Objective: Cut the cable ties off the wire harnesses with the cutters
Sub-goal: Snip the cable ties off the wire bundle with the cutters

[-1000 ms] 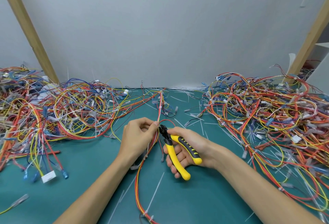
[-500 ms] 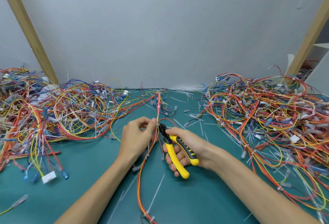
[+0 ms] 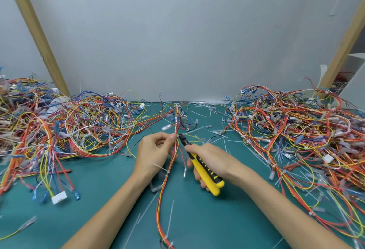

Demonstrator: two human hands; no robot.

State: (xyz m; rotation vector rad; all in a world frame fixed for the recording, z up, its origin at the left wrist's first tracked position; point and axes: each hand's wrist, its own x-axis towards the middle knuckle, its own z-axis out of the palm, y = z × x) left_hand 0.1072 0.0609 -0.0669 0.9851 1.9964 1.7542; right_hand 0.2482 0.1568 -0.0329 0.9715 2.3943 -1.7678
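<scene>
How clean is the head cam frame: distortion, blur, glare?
Head view: wide-angle warp likely, left post and right post splay outward at the top; light flat, barely any shadow on the green mat, no glare on the cutters; centre sharp, left wire pile and right wire pile softer; detail at the cutter tips too small to resolve.

Two heaps of wire harnesses flank the middle of a table (image 3: pixel 98 189).
The left heap (image 3: pixel 59 130) and the right heap (image 3: pixel 296 130) both reach back to the wall (image 3: pixel 177 41) behind. Between them a single harness (image 3: pixel 161 199) runs front to back over the table, the cutters (image 3: pixel 205 175) just right of it, tip touching it; loose cable ties (image 3: pixel 170 221) lie scattered around.
</scene>
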